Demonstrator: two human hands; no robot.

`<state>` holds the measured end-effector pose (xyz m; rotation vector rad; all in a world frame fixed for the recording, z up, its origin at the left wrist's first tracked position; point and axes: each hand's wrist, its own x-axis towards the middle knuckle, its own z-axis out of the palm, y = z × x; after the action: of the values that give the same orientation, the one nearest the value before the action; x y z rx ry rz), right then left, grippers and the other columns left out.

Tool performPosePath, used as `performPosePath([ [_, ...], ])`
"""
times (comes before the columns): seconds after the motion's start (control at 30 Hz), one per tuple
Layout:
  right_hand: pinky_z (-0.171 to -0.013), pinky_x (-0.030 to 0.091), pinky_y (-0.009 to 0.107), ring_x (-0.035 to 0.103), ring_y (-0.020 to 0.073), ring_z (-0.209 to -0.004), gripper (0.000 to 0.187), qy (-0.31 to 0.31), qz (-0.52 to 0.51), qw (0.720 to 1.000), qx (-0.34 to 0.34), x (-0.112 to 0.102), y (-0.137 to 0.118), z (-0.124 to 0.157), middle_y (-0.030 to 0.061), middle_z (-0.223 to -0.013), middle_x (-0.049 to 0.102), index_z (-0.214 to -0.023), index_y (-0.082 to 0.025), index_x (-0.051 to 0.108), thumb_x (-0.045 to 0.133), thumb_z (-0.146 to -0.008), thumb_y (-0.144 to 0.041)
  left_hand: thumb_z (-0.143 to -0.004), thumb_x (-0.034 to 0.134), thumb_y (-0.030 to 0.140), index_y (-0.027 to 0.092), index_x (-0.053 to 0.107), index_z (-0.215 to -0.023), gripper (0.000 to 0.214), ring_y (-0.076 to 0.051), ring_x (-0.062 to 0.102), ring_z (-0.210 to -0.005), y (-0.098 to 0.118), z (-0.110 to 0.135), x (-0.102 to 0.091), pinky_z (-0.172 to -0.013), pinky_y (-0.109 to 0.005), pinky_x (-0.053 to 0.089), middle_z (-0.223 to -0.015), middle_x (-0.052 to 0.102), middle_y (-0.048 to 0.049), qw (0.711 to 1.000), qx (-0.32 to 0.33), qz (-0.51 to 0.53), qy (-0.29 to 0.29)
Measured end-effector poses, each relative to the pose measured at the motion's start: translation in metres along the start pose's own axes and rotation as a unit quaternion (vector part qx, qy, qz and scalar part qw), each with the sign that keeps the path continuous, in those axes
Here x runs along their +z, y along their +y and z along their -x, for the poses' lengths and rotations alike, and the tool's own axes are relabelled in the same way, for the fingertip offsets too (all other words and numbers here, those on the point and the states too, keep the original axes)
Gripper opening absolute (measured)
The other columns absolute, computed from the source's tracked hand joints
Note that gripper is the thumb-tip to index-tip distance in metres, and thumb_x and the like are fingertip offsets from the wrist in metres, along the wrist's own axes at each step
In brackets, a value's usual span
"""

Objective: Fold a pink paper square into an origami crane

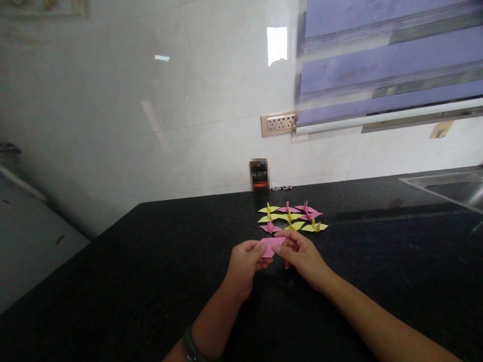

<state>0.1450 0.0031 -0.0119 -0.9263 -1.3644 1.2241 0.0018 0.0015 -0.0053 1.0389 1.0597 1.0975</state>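
Note:
A folded piece of pink origami paper (269, 247) is held up above the dark counter, between my two hands. My left hand (246, 261) pinches its left side, thumb on the near face and fingers behind. The thumb and fingers of my right hand (302, 254) close on its right edge. Just beyond them, folded paper cranes stand in rough rows, among them a pink crane (270, 228) and a yellow crane (315, 227). My fingers hide the back of the paper.
The black countertop (151, 261) meets a pale tiled wall. Against it stands a small dark box (259, 176), blurred out, with a beaded strand (281, 188) alongside. A metal sink (453, 186) lies at the right. Above are a wall socket (279, 123) and a purple blind (377, 70).

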Motion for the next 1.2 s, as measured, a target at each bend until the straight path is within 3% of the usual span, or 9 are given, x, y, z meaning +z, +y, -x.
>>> performPosePath([
  [0.1,-0.044,0.036,0.018,0.043,0.0066,-0.050,0.039,0.001,0.031,0.997,-0.064,0.000,-0.003,0.001,-0.0030,-0.069,0.048,-0.103,-0.023,0.046,0.058,-0.066,-0.024,-0.063,0.059,0.033,0.014,0.050,-0.091,0.035,-0.009,0.056,-0.051,-0.001,-0.001,-0.001,-0.048,-0.020,0.042,-0.069,0.060,-0.0044,0.999,0.011,0.028,0.021],
  [0.27,-0.065,0.040,0.025,0.049,0.0135,-0.075,0.013,-0.045,0.137,0.982,-0.123,-0.001,-0.007,0.003,0.0027,-0.081,0.053,-0.081,-0.019,0.059,0.055,-0.069,-0.020,-0.061,0.060,0.034,0.016,0.045,-0.082,0.031,-0.009,0.054,-0.048,0.002,0.001,0.001,-0.045,-0.018,0.041,-0.059,0.058,0.0004,0.999,0.038,0.026,0.020],
  [0.5,-0.050,0.041,0.022,0.047,0.0098,-0.057,0.013,-0.015,0.090,0.993,-0.077,-0.004,-0.003,-0.001,0.0019,-0.077,0.052,-0.081,-0.019,0.058,0.053,-0.071,-0.025,-0.064,0.058,0.032,0.015,0.050,-0.079,0.023,-0.011,0.057,-0.057,0.010,0.004,0.004,-0.055,-0.022,0.045,-0.064,0.060,-0.0015,0.996,0.083,0.014,0.013],
  [0.63,-0.050,0.042,0.022,0.047,0.0104,-0.058,0.013,-0.009,0.084,0.992,-0.092,-0.005,-0.005,-0.002,0.0021,-0.077,0.052,-0.080,-0.020,0.059,0.052,-0.072,-0.026,-0.057,0.065,0.025,0.011,0.058,-0.077,0.025,-0.013,0.058,-0.063,0.010,0.005,0.005,-0.062,-0.025,0.046,-0.070,0.063,-0.0051,0.996,0.087,0.005,-0.023],
  [0.93,-0.054,0.042,0.024,0.048,0.0133,-0.066,0.011,-0.003,0.096,0.988,-0.121,-0.004,-0.007,0.000,0.0034,-0.076,0.053,-0.077,-0.020,0.060,0.052,-0.072,-0.025,-0.053,0.068,0.022,0.009,0.060,-0.077,0.028,-0.014,0.059,-0.060,0.006,0.003,0.006,-0.053,-0.022,0.045,-0.066,0.064,-0.0069,0.999,0.027,0.035,-0.009],
  [1.2,-0.054,0.041,0.025,0.048,0.0136,-0.065,0.011,-0.009,0.112,0.984,-0.138,-0.005,-0.008,-0.001,0.0031,-0.072,0.054,-0.073,-0.020,0.061,0.051,-0.073,-0.026,-0.051,0.069,0.022,0.010,0.062,-0.070,0.024,-0.015,0.058,-0.060,0.004,0.004,0.005,-0.053,-0.024,0.044,-0.063,0.064,-0.0066,0.998,0.060,0.029,-0.008],
])
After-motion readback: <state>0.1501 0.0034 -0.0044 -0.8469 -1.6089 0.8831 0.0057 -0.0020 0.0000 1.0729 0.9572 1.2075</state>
